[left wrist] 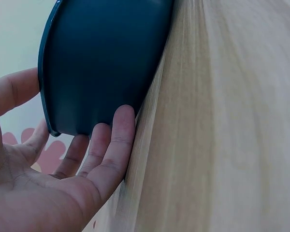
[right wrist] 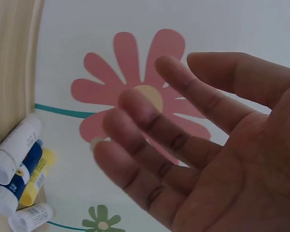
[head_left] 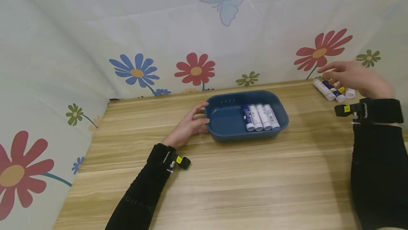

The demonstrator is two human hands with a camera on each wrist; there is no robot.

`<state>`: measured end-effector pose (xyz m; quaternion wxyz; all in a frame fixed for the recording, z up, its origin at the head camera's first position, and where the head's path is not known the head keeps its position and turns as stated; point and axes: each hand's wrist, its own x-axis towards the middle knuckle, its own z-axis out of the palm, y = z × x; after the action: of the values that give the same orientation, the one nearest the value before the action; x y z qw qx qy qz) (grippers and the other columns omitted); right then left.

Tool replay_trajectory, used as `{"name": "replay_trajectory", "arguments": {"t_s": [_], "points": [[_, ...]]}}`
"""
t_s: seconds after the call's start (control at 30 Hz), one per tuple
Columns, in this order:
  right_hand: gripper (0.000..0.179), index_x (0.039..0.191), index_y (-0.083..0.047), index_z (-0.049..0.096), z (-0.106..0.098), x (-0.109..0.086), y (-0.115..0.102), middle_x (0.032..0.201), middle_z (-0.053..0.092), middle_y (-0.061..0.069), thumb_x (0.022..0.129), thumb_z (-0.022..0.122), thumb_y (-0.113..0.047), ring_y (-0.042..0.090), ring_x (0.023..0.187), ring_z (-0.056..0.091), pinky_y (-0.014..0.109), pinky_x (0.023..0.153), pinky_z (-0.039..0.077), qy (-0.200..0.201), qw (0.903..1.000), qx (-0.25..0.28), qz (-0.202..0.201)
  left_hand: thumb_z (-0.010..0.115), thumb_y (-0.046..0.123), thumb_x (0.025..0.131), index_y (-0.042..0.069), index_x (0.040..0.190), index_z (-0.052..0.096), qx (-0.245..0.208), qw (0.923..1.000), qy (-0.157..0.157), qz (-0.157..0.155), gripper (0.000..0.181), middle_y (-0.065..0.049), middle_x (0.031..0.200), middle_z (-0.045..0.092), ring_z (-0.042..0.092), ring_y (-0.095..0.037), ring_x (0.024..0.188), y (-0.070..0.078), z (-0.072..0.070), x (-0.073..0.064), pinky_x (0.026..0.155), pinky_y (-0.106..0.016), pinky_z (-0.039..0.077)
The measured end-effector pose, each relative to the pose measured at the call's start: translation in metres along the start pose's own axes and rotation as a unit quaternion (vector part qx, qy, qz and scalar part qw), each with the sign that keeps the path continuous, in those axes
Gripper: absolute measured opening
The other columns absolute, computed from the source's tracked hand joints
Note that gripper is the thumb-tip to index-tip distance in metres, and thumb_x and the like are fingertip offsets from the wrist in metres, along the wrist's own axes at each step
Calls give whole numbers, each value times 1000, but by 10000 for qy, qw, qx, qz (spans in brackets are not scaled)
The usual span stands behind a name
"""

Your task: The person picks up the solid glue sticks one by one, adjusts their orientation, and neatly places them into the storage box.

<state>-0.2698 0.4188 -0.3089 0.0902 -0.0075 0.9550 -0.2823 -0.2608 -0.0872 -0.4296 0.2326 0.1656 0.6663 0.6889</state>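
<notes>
A dark blue oval basin (head_left: 223,136) sits on the table with one blue glue stick (head_left: 248,118) and three white glue sticks (head_left: 263,117) side by side in its right half. At the basin's left end my left hand (head_left: 188,127) touches the outer wall, fingers spread and nearly straight in the left wrist view. My right hand (head_left: 357,76) hovers above a small group of glue sticks at the table's back right. White (right wrist: 17,150), blue (right wrist: 24,171) and yellow (right wrist: 37,178) ones show there. Nothing is between the right hand's loosely bent fingers.
A wood-grain table (head_left: 242,184) carries everything. Right behind its back edge hangs a pale cloth (head_left: 159,17) printed with flowers and a butterfly, and the cloth continues along the left side.
</notes>
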Motion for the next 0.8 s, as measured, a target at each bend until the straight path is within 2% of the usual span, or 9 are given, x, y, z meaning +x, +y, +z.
{"name": "replay_trajectory", "arguments": {"t_s": [0.1, 0.23, 0.63, 0.8], "points": [[72, 152, -1, 25, 3, 3, 6, 147, 29, 37, 102, 34, -53, 54, 123, 37, 68, 92, 44, -182, 9998, 76, 96, 57, 16, 99, 30, 150, 34, 19, 10000, 24, -13, 57, -9, 145, 31, 51, -32, 124, 0, 0, 0, 99, -49, 53], [76, 154, -1, 19, 5, 5, 11, 153, 18, 37, 101, 34, -54, 58, 129, 27, 76, 102, 30, -242, 9994, 135, 205, 58, 16, 99, 31, 149, 35, 56, 10000, 52, -35, 57, -9, 146, 31, 51, -33, 124, -1, 0, -1, 100, -50, 52], [77, 156, -5, 14, 2, 5, 24, 157, 5, 35, 101, 29, -56, 60, 131, 15, 79, 102, 24, -391, 9982, 198, 405, 58, 17, 99, 32, 148, 36, 77, 9999, 58, -61, 57, -9, 146, 31, 51, -34, 126, 0, 0, 0, 101, -52, 51], [75, 155, -3, 14, 5, 8, 29, 155, 8, 36, 102, 29, -54, 58, 131, 17, 78, 104, 24, -527, 9972, 341, 416, 58, 16, 99, 32, 148, 36, 115, 9999, 79, -67, 57, -9, 146, 31, 51, -32, 125, 0, 0, -1, 102, -52, 50]]}}
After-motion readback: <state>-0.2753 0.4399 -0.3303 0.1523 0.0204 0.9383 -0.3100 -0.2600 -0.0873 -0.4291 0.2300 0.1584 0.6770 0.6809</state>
